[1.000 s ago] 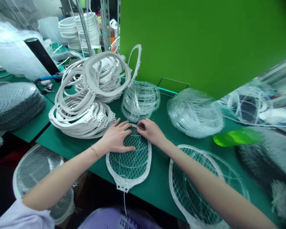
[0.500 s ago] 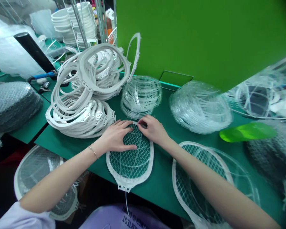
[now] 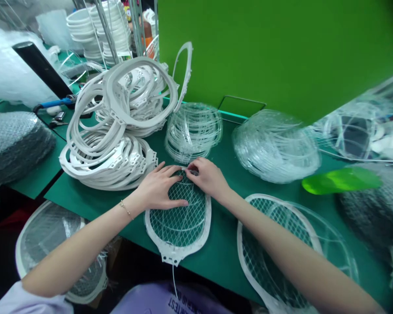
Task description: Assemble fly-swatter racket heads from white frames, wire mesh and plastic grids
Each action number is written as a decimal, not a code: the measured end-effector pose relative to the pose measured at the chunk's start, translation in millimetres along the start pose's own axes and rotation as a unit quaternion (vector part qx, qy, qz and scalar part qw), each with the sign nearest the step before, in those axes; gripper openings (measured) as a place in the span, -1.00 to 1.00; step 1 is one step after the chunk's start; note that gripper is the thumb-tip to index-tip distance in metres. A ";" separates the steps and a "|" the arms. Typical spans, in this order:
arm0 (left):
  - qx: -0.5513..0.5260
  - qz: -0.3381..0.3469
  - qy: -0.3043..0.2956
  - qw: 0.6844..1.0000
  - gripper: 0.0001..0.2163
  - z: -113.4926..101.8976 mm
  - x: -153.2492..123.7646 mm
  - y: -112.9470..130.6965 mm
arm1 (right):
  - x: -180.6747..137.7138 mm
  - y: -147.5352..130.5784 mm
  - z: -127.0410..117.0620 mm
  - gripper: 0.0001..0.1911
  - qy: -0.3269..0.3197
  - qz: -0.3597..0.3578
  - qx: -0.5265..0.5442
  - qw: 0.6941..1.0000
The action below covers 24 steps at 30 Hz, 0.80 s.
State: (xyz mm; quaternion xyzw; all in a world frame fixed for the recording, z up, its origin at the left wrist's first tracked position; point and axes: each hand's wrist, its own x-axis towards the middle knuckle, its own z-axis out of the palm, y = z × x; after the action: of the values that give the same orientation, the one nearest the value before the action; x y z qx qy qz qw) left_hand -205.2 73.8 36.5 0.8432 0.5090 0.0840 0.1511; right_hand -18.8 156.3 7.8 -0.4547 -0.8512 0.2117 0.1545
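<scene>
A white racket frame (image 3: 193,250) with wire mesh (image 3: 180,224) across it lies on the green table, its narrow holed end towards me. From that end a thin white wire (image 3: 174,279) hangs over the table edge. My left hand (image 3: 159,187) rests flat on the frame's upper left, fingers spread and thumb stretched over the mesh. At the top rim my right hand (image 3: 206,176) is closed, thumb and fingertips pinching the frame. What lies right under those fingertips is partly hidden.
White frames (image 3: 114,152) are piled at left. Behind my hands stand two stacks of clear rings (image 3: 193,131) (image 3: 275,146) before a green panel (image 3: 265,52). Another meshed frame (image 3: 244,248) lies at right, near a green strip (image 3: 342,179) and mesh pile (image 3: 370,213). More mesh (image 3: 16,139) sits far left.
Both hands stay at the frame's top. The right fingertips have shifted very slightly left along the rim, and the left fingers have lifted a little. The head view has moved slightly.
</scene>
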 end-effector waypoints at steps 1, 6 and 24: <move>0.001 0.000 -0.002 1.000 -0.30 0.1 -0.4 -0.5 | 0.2 2.1 0.3 -0.92 -0.003 -0.009 0.003 1.000; 0.009 0.005 0.011 1.000 -0.32 1.2 -0.7 -2.0 | 0.0 12.6 2.3 -0.91 0.000 -0.054 0.031 0.998; 0.010 0.010 0.003 1.000 -0.26 2.1 2.1 0.5 | 3.0 8.5 -4.9 -0.81 0.002 -0.122 -0.073 0.990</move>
State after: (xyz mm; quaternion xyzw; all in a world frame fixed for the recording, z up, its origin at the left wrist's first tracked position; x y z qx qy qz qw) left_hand -203.2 75.2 34.7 0.8496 0.5016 0.0829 0.1403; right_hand -12.2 164.1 8.0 -0.3575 -0.9133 0.1280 0.1476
